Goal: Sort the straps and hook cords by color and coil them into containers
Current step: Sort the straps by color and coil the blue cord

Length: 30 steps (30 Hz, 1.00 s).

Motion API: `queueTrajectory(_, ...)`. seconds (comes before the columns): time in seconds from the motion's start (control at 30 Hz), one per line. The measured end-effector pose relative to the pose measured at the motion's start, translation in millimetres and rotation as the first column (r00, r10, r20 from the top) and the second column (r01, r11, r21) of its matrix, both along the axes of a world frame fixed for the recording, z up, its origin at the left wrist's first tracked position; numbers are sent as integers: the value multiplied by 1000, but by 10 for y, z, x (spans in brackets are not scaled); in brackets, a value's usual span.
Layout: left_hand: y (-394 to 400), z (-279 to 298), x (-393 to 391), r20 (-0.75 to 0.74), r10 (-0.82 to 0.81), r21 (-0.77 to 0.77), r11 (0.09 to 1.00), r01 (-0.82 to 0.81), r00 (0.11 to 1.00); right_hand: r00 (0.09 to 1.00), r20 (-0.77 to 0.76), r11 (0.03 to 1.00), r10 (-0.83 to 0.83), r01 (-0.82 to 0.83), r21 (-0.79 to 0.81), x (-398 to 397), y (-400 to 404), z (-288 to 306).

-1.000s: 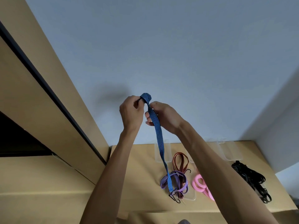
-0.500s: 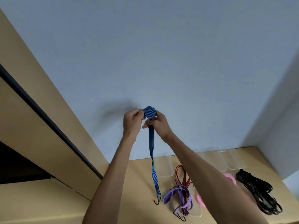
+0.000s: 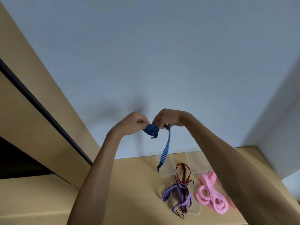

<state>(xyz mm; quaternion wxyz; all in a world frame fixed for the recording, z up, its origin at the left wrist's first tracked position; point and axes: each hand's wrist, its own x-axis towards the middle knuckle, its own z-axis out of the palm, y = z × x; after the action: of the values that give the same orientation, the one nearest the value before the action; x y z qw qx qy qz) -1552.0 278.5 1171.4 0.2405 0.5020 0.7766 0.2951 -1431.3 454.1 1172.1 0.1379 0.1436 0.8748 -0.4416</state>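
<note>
**Blue hook cord half coiled above the counter**

Both hands were raised in front of the pale wall (image 3: 162,54), well above the tan counter (image 3: 138,184). The left hand (image 3: 134,123) pinched a small wound coil of the blue striped hook cord (image 3: 151,129) between thumb and curled fingers. The right hand (image 3: 168,118), just beside it, had its fingers curled round the same cord where the loose length left the coil. From there the free tail dropped down and slightly left, its end hanging over an empty clear container (image 3: 167,166) near the counter's back edge. Whether the end touched the container could not be told.

A second clear container (image 3: 198,163) sat to the right of the first, also along the back edge. Nearer the front, a purple strap (image 3: 172,193) and a dark red hook cord (image 3: 182,174) lay tangled together, partly over another clear container (image 3: 194,208). A pile of pink straps (image 3: 211,192) lay just right of them, toward the counter's right edge.

A tan cabinet (image 3: 32,111) with a dark gap stood to the left.
</note>
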Motion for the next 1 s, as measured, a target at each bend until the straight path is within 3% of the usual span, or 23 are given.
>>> queueTrajectory(0.07,44,-90,103,-204,30,-62,997,-43,978,997,78,902,2,-36,430,-128,-115,81)
queueTrajectory(0.1,79,-129,157,-287,47,-73,995,-71,957,997,58,830,-58,16,557,-170,-206,91)
queueTrajectory(0.17,158,-167,229,-437,104,-56,988,-143,894,979,-95,729,-180,198,655,-233,-350,66)
queueTrajectory(0.27,209,-164,221,-540,230,46,968,-245,809,950,-249,672,-186,308,674,-229,-476,60)
queueTrajectory(0.43,166,-214,135,-466,465,245,885,-395,752,938,-286,853,-197,307,421,-136,-527,98)
queueTrajectory(0.57,202,-255,144,-285,603,400,781,-480,745,880,-433,889,-196,346,300,-146,-574,95)
queueTrajectory(0.63,199,-205,114,-217,614,478,745,-466,759,800,-495,926,-339,377,-25,-119,-558,94)
queueTrajectory(0.7,197,-120,103,-207,599,533,732,-424,774,703,-490,851,-516,352,-390,-59,-504,77)
queueTrajectory(0.77,223,-30,128,-203,596,573,715,-399,777,645,-458,760,-612,317,-568,-17,-467,17)
queueTrajectory(0.87,282,59,190,-171,596,589,700,-404,784,607,-408,688,-682,341,-641,-13,-480,-80)
queueTrajectory(0.93,299,58,202,-96,575,566,703,-431,812,555,-465,715,-690,419,-560,8,-446,-124)
queueTrajectory(1.0,289,56,198,87,530,535,689,-488,844,552,-530,765,-644,469,-441,47,-378,-151)
